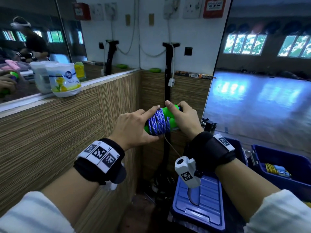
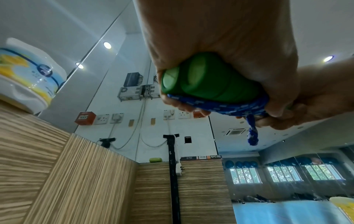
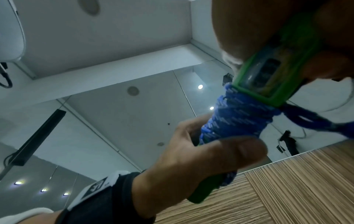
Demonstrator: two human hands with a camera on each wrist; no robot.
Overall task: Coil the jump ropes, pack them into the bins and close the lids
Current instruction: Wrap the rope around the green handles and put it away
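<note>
At chest height I hold a jump rope whose blue-and-white cord (image 1: pixel 159 123) is wound tightly around its two green handles (image 1: pixel 173 122). My left hand (image 1: pixel 134 126) grips the left end of the bundle, index finger laid over the coils. My right hand (image 1: pixel 184 117) grips the handles' right end. The left wrist view shows the green handle ends (image 2: pixel 201 81) in my palm and a short loose cord end (image 2: pixel 252 134) hanging down. A counter window on one handle (image 3: pixel 268 74) shows in the right wrist view, beside the coils (image 3: pixel 235 119).
Below right stand two blue bins: one with its lid closed (image 1: pixel 198 199), one open (image 1: pixel 286 158) holding a coiled yellow rope (image 1: pixel 276 169). A wood-panelled ledge (image 1: pixel 50 118) with a white tub (image 1: pixel 64 79) runs along the left. Mirrors cover the walls.
</note>
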